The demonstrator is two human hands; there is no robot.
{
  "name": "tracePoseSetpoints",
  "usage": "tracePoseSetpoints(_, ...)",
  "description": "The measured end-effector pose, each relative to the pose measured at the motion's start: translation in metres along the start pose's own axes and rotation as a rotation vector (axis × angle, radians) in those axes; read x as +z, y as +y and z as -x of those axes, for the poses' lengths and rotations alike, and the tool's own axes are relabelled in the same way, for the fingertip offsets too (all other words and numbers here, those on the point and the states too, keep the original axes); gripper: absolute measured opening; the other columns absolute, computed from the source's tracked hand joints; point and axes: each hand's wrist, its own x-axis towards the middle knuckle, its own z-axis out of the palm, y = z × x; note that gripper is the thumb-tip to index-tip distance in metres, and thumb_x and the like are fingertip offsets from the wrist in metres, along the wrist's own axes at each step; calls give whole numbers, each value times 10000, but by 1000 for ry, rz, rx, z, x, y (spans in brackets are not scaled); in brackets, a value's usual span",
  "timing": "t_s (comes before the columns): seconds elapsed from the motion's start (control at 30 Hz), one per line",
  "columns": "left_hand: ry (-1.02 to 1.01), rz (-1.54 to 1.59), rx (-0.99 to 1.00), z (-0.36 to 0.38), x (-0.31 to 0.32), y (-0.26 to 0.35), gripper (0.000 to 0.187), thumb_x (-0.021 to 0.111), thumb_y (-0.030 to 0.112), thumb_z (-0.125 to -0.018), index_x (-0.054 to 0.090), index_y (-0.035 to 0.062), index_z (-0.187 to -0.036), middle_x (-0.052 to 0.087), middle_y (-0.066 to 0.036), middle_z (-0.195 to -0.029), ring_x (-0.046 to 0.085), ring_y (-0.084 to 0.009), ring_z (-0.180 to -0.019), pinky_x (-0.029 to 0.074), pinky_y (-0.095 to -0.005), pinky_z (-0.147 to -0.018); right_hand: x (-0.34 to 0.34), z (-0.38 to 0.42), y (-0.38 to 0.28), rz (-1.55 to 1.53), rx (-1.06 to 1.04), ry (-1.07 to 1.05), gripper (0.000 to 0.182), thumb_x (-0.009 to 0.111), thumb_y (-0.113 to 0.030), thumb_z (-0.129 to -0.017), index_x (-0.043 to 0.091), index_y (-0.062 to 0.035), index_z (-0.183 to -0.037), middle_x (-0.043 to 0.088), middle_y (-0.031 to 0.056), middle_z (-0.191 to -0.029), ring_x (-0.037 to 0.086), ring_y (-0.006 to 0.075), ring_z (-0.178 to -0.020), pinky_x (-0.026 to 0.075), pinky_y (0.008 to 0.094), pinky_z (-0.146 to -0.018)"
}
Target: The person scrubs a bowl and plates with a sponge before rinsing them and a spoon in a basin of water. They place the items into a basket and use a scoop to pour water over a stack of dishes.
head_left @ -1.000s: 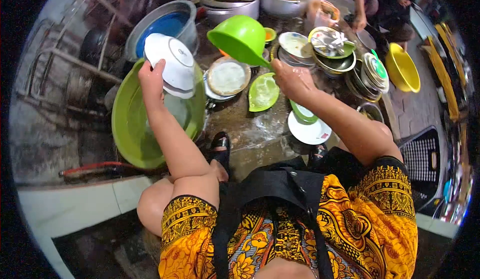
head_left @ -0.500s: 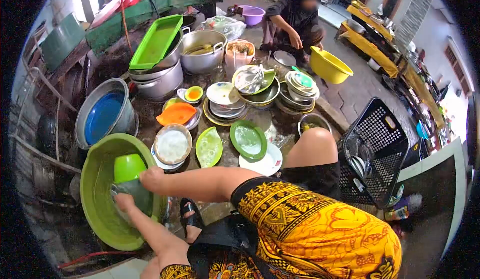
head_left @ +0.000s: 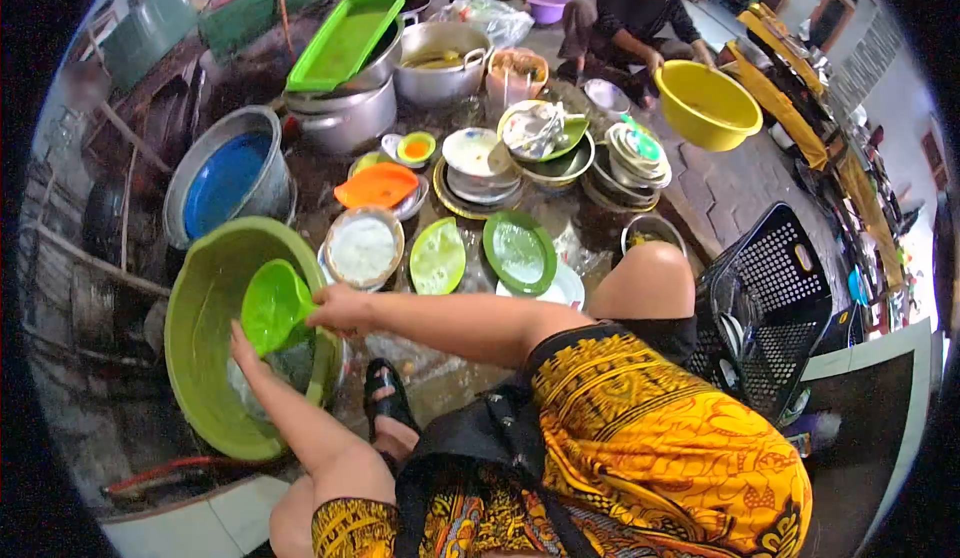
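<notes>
My right hand (head_left: 340, 311) is closed on the edge of a bright green plastic dipper (head_left: 272, 308), which is tilted inside a large olive-green tub (head_left: 185, 358). My left hand (head_left: 246, 351) is just below the dipper, its visible fingers stretched up along the near side. Greyish water (head_left: 290, 368) shows in the tub under both hands. Soapy dishes lie just beyond my right forearm: a round brown-rimmed plate (head_left: 362, 248), a light green leaf-shaped dish (head_left: 438, 258) and a dark green oval plate (head_left: 520, 253).
A grey bucket with blue inside (head_left: 225, 183), large pots (head_left: 345, 118) and stacked dishes (head_left: 480, 173) stand beyond. At right is a black crate (head_left: 770, 308) with dishes. Across from me a crouching person (head_left: 635, 28) holds a yellow basin (head_left: 710, 103).
My right hand now grips the green dipper, which has tipped over to show its inside. My left hand has risen towards it. The other person now has both hands on the yellow basin.
</notes>
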Motion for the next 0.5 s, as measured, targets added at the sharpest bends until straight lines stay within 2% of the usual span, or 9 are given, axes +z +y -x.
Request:
tracePoseSetpoints(0.07, -180, 384, -116, 64, 31, 58, 517, 369, 446, -889, 460, 45, -1202, 540, -119, -1142, 549, -263, -987, 431, -409, -865, -5, 38, -28, -60, 10, -34, 243, 613, -163, -766, 556, 4, -934, 468, 26, -592, 420, 115, -450, 331, 283, -380)
tracePoseSetpoints(0.1, -247, 557, -119, 84, 48, 71, 501, 363, 434, -892, 472, 47, -1192, 518, -118, -1175, 521, -258, -1034, 410, -411, -894, -15, 37, -23, -59, -100, -75, 264, 620, -172, -763, 560, 1, -953, 477, 23, -600, 431, 110, -466, 333, 277, -386)
tracePoseSetpoints(0.17, -337, 696, -237, 86, 76, 81, 457, 359, 379, -901, 478, 38, -1181, 487, -119, -1212, 478, -267, -1089, 360, -424, -947, -33, 50, -26, -75, -134, -59, 307, 632, -190, -757, 564, -4, -991, 490, 15, -618, 450, 97, -499, 339, 261, -396)
tracePoseSetpoints(0.23, -613, 498, 99, 66, 100, 53, 413, 373, 302, -907, 477, 10, -1180, 551, -120, -1123, 532, -259, -1013, 408, -413, -896, -56, 88, -52, -19, -40, 26, 324, 640, -206, -748, 567, -11, -996, 499, 4, -638, 463, 82, -529, 345, 240, -407)
tracePoseSetpoints(0.3, -451, 445, -25, 147, 151, 92, 420, 410, 322, -892, 489, 19, -1172, 555, -107, -1114, 548, -220, -981, 441, -363, -839, -82, 120, -65, 98, -21, 84, 312, 644, -211, -738, 567, -12, -966, 504, -1, -642, 466, 69, -528, 342, 226, -407)
tracePoseSetpoints(0.33, -455, 291, 2, 156, 166, 98, 426, 421, 337, -886, 500, 22, -1163, 565, -103, -1096, 557, -210, -962, 452, -346, -818, -95, 134, -69, 154, -18, 113, 305, 645, -209, -734, 565, -10, -951, 504, -2, -635, 464, 64, -514, 336, 221, -401)
tracePoseSetpoints(0.4, -637, 309, -125, 121, 196, 51, 418, 450, 348, -867, 544, 18, -1106, 596, -89, -1030, 581, -202, -899, 467, -325, -783, -119, 158, -76, 243, 23, 144, 278, 632, -174, -730, 555, -2, -934, 489, -6, -600, 434, 60, -459, 305, 217, -382)
tracePoseSetpoints(0.43, -680, 359, -217, 91, 224, 12, 380, 454, 324, -862, 569, 23, -1062, 608, -88, -990, 587, -191, -869, 471, -313, -761, -130, 169, -76, 290, 41, 165, 271, 624, -159, -729, 552, 3, -935, 478, -7, -580, 422, 61, -437, 295, 217, -376)
tracePoseSetpoints(0.5, -702, 218, -337, 54, 261, -84, 362, 428, 308, -864, 586, 20, -1015, 619, -104, -962, 601, -205, -827, 487, -320, -724, -154, 185, -66, 362, 79, 216, 261, 612, -137, -727, 547, 10, -934, 463, -11, -556, 408, 62, -414, 286, 220, -370)
